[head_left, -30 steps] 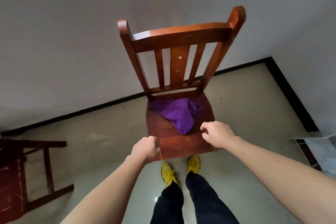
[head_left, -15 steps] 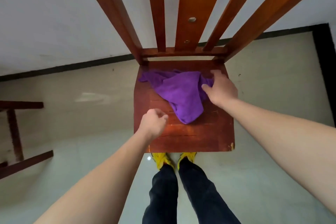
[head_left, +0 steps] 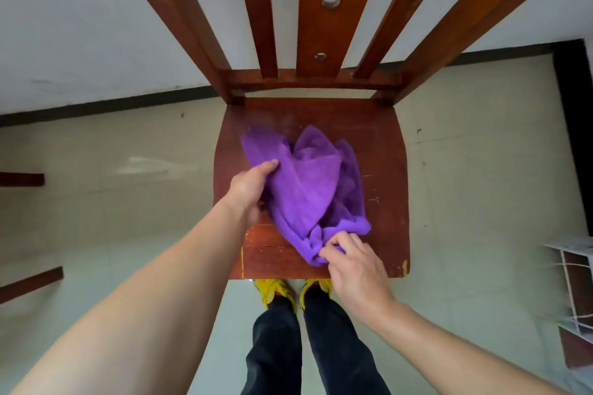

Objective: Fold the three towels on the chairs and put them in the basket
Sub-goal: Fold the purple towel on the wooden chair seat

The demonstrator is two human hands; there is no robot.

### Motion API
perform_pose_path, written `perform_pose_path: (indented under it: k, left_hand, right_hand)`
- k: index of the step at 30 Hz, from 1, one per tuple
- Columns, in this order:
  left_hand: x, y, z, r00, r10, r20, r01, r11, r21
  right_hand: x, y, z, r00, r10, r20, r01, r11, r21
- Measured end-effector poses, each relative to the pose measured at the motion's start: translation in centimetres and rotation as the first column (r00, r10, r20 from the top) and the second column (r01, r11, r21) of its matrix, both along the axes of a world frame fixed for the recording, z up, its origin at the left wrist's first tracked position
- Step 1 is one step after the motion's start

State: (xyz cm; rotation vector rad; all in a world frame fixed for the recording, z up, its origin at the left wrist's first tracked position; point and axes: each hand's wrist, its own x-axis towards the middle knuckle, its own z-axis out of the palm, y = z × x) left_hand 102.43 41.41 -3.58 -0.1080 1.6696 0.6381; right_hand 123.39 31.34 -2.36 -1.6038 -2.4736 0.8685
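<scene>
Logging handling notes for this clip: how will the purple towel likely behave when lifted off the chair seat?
Probably floppy: the purple towel lies bunched in soft folds on the chair seat, so it should sag when lifted. Likely light: the right hand pinches just its near corner, the left hand grips its side.

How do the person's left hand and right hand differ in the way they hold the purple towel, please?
The left hand grips the purple towel by its left side, farther up the chair seat; the right hand pinches its near corner, by the front edge. The left hand's fingers are hidden under the cloth; the right hand's curl on top, in view. Both hold the same towel.
</scene>
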Motion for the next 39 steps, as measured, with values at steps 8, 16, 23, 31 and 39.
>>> perform_pose_path:
  k: [8,16,23,31,39]
  left_hand:
    - [-1.2,-3.3,-0.3,0.93,-0.179,-0.321,0.182,0.983,-0.021]
    - [-2.9,-6.3,-1.6,0.475,-0.489,-0.732,0.529,0.823,-0.207]
    - [-1.1,-5.9,-1.0,-0.341,-0.792,-0.506,0.871,-0.063,-0.488]
    - [-2.9,-6.9,-3.5,0.075,-0.961,-0.268,0.891,0.185,-0.415]
    - [-1.0,-1.4,-1.9,0.44,-0.645,-0.625,0.745,0.651,-0.147]
  right_hand:
    - [2.8,3.4,-0.8,0.931,-0.289,0.224,0.345,0.897,-0.277]
    - [-3.7,14.4,-3.4,0.602,-0.791,0.106,0.692,0.452,-0.562]
    - [-1.9,10.7,-1.5,0.336,-0.942,0.009,0.708,0.247,-0.662]
    - [-1.4,7.6,-0.3,0.526,-0.848,0.07,0.557,0.28,-0.782]
    - [1.4,11.4,-2.8,0.248,-0.967,0.054,0.769,0.162,-0.619]
